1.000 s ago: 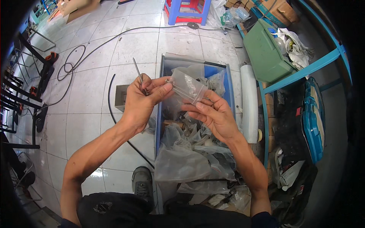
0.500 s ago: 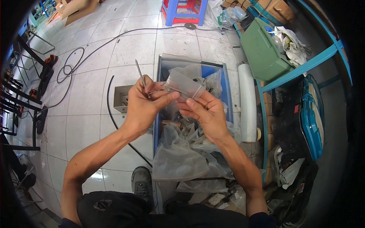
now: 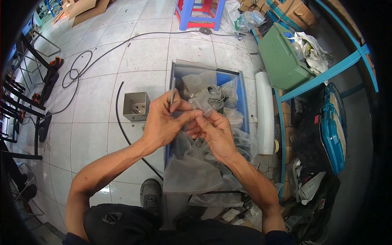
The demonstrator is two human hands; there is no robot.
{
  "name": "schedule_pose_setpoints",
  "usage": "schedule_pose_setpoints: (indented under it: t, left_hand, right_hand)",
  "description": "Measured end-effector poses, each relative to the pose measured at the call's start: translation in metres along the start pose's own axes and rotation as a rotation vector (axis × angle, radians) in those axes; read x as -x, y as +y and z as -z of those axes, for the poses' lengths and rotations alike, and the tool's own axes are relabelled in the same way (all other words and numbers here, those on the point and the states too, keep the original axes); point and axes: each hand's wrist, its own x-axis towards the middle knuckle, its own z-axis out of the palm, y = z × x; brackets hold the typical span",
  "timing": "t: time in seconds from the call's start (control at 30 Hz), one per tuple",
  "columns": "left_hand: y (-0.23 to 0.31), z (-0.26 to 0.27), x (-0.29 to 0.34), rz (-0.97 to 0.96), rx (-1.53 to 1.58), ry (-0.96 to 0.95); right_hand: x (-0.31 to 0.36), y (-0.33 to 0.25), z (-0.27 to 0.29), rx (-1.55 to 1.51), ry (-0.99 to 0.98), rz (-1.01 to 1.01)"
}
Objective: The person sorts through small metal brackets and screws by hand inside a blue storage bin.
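A small clear plastic bag (image 3: 203, 103) is pinched between my two hands, its film bunched up. My left hand (image 3: 161, 122) has thumb and fingers closed at the bag's edge, and a thin metal rod (image 3: 172, 97) stands up from its fingers. Small shiny metal parts (image 3: 192, 96), too small to name surely, show at the bag's left side. From the other side my right hand (image 3: 218, 134) grips the bag with thumb and forefinger, the other fingers curled. Both hands hover over a blue bin (image 3: 242, 96) filled with clear bags (image 3: 192, 171) of parts.
Left of the bin, an open metal box (image 3: 130, 98) with small metal pieces inside stands on the tiled floor beside a black cable (image 3: 122, 126). To the right lie a white plastic roll (image 3: 265, 114), a green bin (image 3: 286, 59) and a blue shelf frame (image 3: 326, 73). A blue stool (image 3: 200, 18) stands ahead.
Both hands have drawn closer together and slightly lower. The bag, spread flat before, is now bunched, with metal parts showing beside it. The rod's tip no longer sticks out far to the upper left.
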Motion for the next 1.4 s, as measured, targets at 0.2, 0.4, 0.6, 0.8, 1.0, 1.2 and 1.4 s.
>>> schedule_pose_setpoints:
  t: [0.2,0.4,0.6,0.8,1.0,1.2,1.4]
  left_hand:
    - [0.0,0.0,0.001,0.113,0.053,-0.023]
    - [0.01,0.007,0.0,0.058,-0.024,-0.042]
    - [-0.004,0.014,-0.001,0.223,0.07,-0.146]
    - [-0.006,0.025,-0.013,0.243,-0.032,-0.293]
    - [-0.013,0.026,-0.021,0.184,-0.017,-0.234]
    - [-0.012,0.032,-0.026,0.244,-0.073,-0.264]
    - [-0.019,0.035,-0.03,0.151,-0.162,-0.452]
  right_hand:
    - [0.003,-0.007,0.005,0.009,-0.032,0.018]
    - [-0.005,-0.038,0.012,0.568,0.146,0.465]
    - [-0.019,-0.059,-0.001,0.69,-0.054,0.372]
    - [-0.035,-0.041,0.012,0.744,-0.091,0.349]
    - [-0.049,-0.038,0.011,0.559,0.041,0.284]
    - [-0.053,-0.024,0.006,0.439,0.144,0.342]
    - [-0.041,-0.01,0.005,0.821,0.13,0.515]
